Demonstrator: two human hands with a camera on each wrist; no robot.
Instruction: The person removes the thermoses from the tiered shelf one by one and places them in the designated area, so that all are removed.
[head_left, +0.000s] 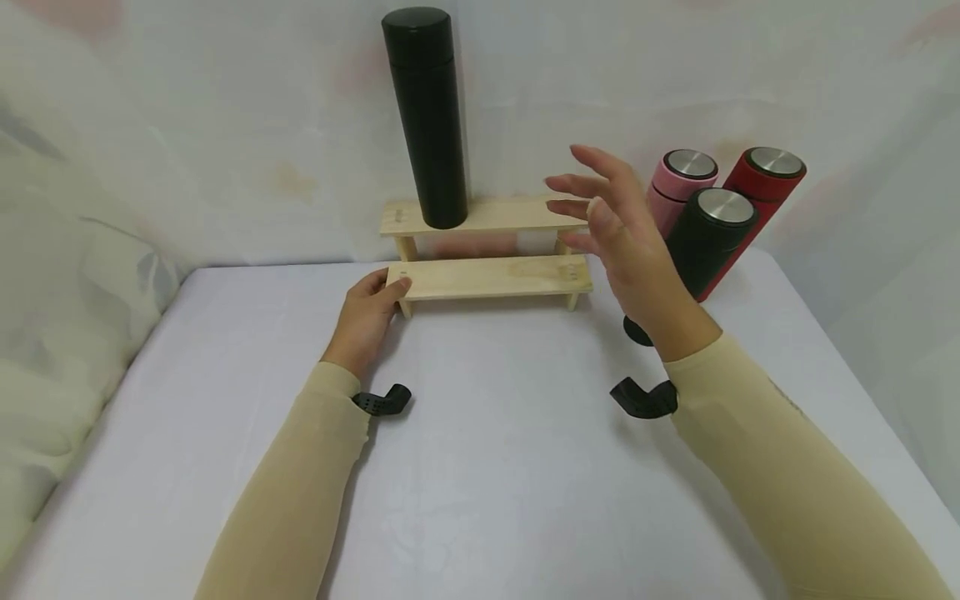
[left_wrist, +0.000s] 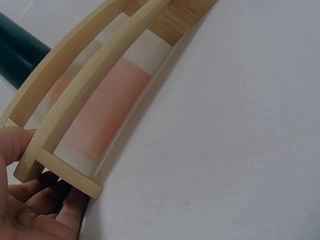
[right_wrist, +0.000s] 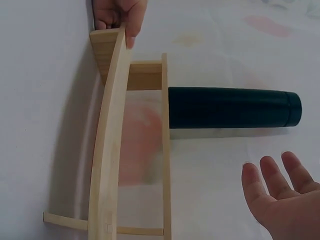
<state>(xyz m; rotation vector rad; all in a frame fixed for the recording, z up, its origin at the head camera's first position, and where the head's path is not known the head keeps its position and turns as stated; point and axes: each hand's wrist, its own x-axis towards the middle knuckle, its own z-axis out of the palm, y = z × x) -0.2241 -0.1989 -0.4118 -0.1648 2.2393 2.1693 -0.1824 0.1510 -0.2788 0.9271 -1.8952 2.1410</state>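
A two-tier wooden display rack (head_left: 487, 277) stands at the back of the table. My left hand (head_left: 365, 321) grips the left end of its lower board, thumb on top and fingers beneath, as the left wrist view also shows. On the left part of the upper board a tall black thermos bottle (head_left: 429, 125) stands upright; it looks dark green in the right wrist view. My right hand (head_left: 618, 225) is raised in the air, fingers spread and apart, holding nothing. In the head view it overlaps the upper board's right end. The right wrist view shows its fingers (right_wrist: 270, 177) below the bottle's side.
Behind my right forearm, at the back right, stand a pink thermos (head_left: 678, 183), a red thermos (head_left: 765, 179) and a shorter-looking black thermos (head_left: 708, 237) with steel-topped lids. A patterned white cloth (head_left: 262, 125) hangs behind the white table (head_left: 480, 467).
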